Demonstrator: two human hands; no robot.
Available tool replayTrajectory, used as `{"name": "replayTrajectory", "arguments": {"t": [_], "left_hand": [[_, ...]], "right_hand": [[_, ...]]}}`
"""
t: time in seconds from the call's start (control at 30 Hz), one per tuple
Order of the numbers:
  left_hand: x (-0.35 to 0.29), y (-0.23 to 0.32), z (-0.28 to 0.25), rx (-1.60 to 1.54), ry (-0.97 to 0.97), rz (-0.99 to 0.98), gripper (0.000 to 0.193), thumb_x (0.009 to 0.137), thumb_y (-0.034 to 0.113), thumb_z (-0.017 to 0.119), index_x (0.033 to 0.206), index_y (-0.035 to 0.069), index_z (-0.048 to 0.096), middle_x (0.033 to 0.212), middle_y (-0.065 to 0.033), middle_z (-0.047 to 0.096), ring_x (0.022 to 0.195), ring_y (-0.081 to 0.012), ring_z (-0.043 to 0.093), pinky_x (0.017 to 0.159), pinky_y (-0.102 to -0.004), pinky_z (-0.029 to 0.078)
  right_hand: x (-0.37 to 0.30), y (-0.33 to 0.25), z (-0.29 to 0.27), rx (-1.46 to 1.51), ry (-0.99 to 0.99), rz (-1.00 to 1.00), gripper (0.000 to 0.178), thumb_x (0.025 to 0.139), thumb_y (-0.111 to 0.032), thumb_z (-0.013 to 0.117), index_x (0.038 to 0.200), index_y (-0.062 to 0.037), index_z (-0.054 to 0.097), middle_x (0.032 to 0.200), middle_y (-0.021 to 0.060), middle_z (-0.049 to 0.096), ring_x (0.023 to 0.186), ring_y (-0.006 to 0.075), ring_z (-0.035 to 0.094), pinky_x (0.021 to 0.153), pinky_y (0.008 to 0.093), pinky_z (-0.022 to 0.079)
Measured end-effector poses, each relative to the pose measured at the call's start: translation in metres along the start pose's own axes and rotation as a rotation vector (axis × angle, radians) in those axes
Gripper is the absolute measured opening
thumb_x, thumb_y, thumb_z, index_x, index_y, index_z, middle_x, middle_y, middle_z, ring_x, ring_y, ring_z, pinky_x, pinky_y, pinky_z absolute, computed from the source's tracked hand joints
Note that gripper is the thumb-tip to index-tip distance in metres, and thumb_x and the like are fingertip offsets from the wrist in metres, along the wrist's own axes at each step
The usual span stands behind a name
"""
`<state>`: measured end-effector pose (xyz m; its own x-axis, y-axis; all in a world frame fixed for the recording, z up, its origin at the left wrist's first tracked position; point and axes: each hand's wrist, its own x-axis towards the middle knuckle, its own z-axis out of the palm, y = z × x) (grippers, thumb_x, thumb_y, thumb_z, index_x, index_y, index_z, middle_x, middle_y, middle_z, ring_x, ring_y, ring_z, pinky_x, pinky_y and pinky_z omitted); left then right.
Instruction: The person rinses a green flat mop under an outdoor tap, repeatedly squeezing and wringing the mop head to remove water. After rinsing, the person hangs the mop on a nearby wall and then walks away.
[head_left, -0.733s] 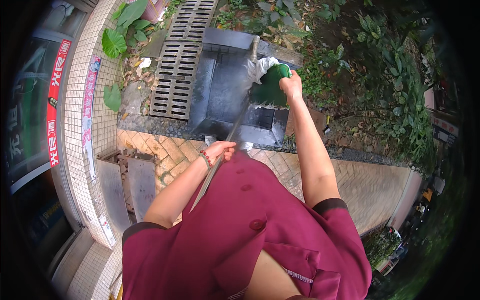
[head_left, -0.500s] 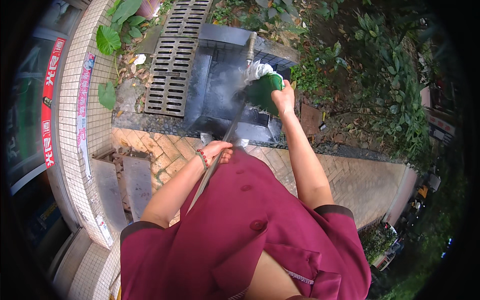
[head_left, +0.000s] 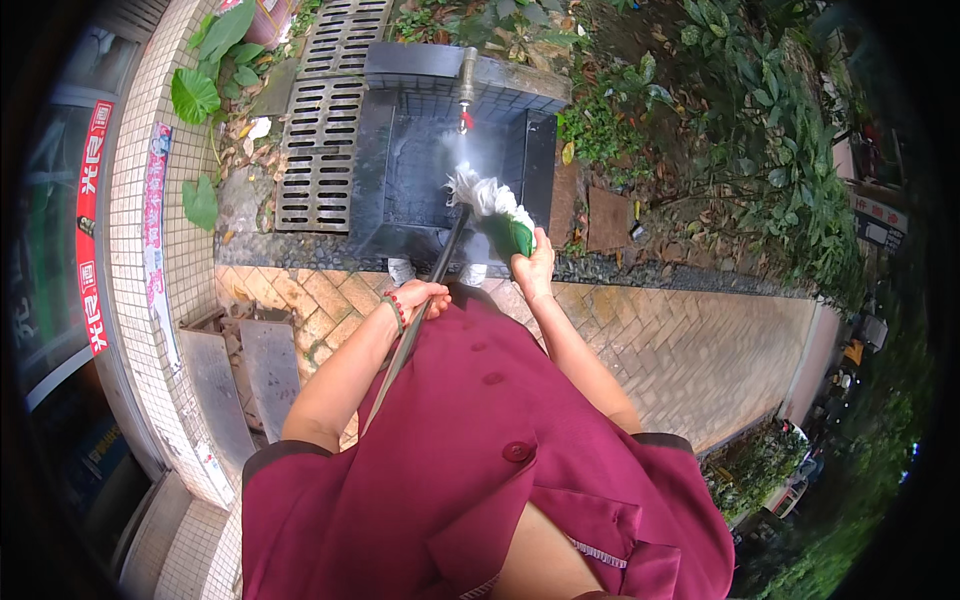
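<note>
Green, white-stranded mop head [head_left: 514, 234], pinched by the right hand [head_left: 536, 265], has moved toward frame centre, exposing the tap [head_left: 466, 112]; the left hand [head_left: 420, 298] curls around the pole [head_left: 445, 252].

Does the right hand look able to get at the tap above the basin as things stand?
Probably not straight away: the right hand is busy gripping the green mop head, whose white fringe lies between it and the tap. Were it freed, the basin's right side looks open for a reach.
</note>
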<state>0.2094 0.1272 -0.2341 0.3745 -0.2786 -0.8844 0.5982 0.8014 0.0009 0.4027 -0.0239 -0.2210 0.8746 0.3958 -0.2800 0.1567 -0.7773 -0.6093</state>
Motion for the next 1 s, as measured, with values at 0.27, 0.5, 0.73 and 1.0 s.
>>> {"name": "replayTrajectory", "arguments": {"t": [0.27,0.5,0.73,1.0], "left_hand": [[-0.017,-0.039,0.036,0.019,0.036,0.046,0.013,0.088,0.006,0.057,0.077,0.002,0.051,0.061,-0.0023,0.048,0.045,-0.0064,0.042,0.037,-0.0204,0.035],[-0.069,-0.074,0.072,0.209,0.04,0.057,0.023,0.086,0.012,0.058,0.065,0.009,0.05,0.056,0.0029,0.048,0.044,-0.0053,0.041,0.04,-0.0192,0.032],[-0.079,-0.068,0.077,0.184,0.076,0.161,0.024,0.087,0.011,0.057,0.064,0.008,0.051,0.053,0.0023,0.047,0.043,-0.0062,0.043,0.039,-0.0203,0.034],[-0.081,-0.048,0.071,0.136,0.017,0.115,0.025,0.086,0.009,0.055,0.062,0.007,0.049,0.054,0.0007,0.048,0.043,-0.0065,0.044,0.037,-0.02,0.032]], "right_hand": [[-0.027,0.099,-0.05,0.421,-0.161,0.131,0.05,0.059,0.01,0.054,0.107,-0.0048,0.056,0.103,0.01,0.054,0.097,0.0231,0.053,0.086,0.0297,0.044],[-0.009,0.073,-0.168,0.493,-0.189,0.011,0.045,0.058,0.01,0.046,0.099,-0.003,0.059,0.099,0.0056,0.054,0.097,0.0185,0.053,0.087,0.0256,0.04],[0.016,0.068,-0.181,0.771,-0.129,0.13,0.043,0.061,0.01,0.046,0.1,-0.007,0.057,0.066,-0.0045,0.048,0.051,0.0061,0.043,0.046,0.0202,0.034],[0.045,0.119,-0.189,0.894,0.072,0.374,0.048,0.055,0.013,0.045,0.097,-0.0049,0.058,0.073,0.0014,0.053,0.061,0.0151,0.049,0.05,0.0263,0.04]]}}
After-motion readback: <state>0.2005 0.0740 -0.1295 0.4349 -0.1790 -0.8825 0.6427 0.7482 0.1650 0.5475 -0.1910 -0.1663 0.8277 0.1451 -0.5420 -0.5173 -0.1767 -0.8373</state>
